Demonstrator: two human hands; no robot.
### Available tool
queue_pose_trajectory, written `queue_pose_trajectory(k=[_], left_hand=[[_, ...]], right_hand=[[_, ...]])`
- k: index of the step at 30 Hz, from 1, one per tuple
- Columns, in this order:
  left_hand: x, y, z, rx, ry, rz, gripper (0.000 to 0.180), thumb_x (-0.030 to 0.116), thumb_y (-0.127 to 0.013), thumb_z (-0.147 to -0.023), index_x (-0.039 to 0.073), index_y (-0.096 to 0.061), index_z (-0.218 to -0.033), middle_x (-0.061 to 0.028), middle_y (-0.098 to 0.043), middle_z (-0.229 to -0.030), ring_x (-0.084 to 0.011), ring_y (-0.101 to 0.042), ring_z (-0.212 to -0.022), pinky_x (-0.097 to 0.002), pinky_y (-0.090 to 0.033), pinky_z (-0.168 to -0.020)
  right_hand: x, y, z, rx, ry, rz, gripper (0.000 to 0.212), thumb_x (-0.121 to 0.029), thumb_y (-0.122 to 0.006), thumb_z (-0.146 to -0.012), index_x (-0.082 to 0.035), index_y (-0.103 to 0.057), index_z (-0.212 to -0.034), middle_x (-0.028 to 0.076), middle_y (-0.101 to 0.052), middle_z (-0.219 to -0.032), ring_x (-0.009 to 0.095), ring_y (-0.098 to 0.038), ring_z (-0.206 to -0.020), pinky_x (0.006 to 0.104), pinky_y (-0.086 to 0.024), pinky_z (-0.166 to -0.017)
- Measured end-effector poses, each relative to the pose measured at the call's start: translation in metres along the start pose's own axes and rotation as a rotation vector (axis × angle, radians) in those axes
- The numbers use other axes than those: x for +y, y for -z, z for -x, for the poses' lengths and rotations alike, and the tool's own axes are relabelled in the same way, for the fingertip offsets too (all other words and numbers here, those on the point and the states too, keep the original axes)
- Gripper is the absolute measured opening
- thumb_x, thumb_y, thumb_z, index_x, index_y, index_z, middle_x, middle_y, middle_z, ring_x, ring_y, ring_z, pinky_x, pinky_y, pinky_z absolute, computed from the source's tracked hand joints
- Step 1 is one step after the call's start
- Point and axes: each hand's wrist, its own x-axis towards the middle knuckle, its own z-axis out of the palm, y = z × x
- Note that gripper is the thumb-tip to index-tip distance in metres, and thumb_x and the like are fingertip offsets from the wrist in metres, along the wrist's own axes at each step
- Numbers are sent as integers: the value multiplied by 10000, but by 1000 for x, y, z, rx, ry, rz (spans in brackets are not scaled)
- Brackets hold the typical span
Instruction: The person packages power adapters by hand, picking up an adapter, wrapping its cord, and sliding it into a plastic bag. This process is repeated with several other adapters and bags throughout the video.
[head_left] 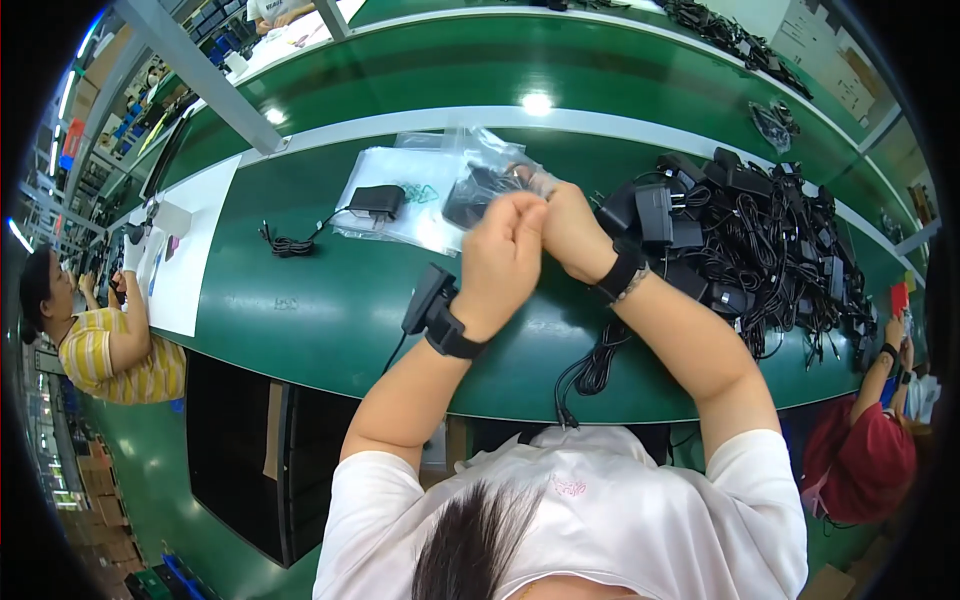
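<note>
My left hand point(505, 245) and my right hand point(572, 225) meet at the middle of the green table, fingers closed on the upper end of a clear plastic bag point(490, 150). A black power adapter point(463, 198) shows through the film; the fingertips are partly hidden by the bag and by each other. Under the bag lies a stack of flat clear bags point(368, 168). On the stack's left edge rests another black adapter point(377, 201), its coiled cable point(290, 244) on the table. Below my right forearm lies a black cable bundle point(597, 365).
A large heap of black adapters and tangled cables point(765, 235) covers the table's right side. White paper point(190, 270) lies at the left end. A metal post point(205, 75) rises at the back left. People sit at left point(125, 350) and right point(860, 450).
</note>
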Motion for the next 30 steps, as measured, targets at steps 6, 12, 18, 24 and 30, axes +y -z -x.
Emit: queue_pose_trajectory(k=[6,12,18,24,30], left_hand=[[13,1,8,-22,-308,-53,150,117,-566,-863,32,-557,-986,-41,-568,-726,-90,-508,-598,-213,-432,-585],[16,62,-28,372,-86,-363,380,194,-699,-747,-1,-520,-1019,-112,-617,-904,-217,-582,-759,-324,-455,-691],[-26,60,-31,-60,426,735,436,290,-547,-885,-21,-451,-1175,-58,-565,-1019,-125,-538,-900,-248,-442,-769],[-25,-9,-1,138,220,572,409,373,-351,-950,-3,-482,-1044,-67,-572,-946,-139,-541,-814,-266,-442,-712],[-52,-26,12,13,315,453,445,358,-377,-930,-42,-572,-918,-84,-606,-831,-164,-552,-755,-270,-437,-707]], right_hand=[[0,-5,-3,12,372,-79,469,-43,-609,-788,-11,-436,-1222,17,-590,-926,65,-506,-773,223,-453,-679],[-13,6,4,-164,141,-118,504,-106,-607,-803,18,-401,-1246,3,-529,-854,62,-476,-697,206,-422,-624],[-8,-8,10,-176,139,-89,492,-115,-603,-801,21,-414,-1234,26,-553,-872,68,-488,-725,212,-422,-626],[12,-26,6,235,522,222,381,-101,-553,-861,27,-421,-1194,35,-561,-935,76,-521,-790,221,-435,-670],[-1,-18,-1,122,281,-157,252,-81,-544,-862,-5,-489,-1096,12,-542,-872,68,-493,-722,213,-428,-631]])
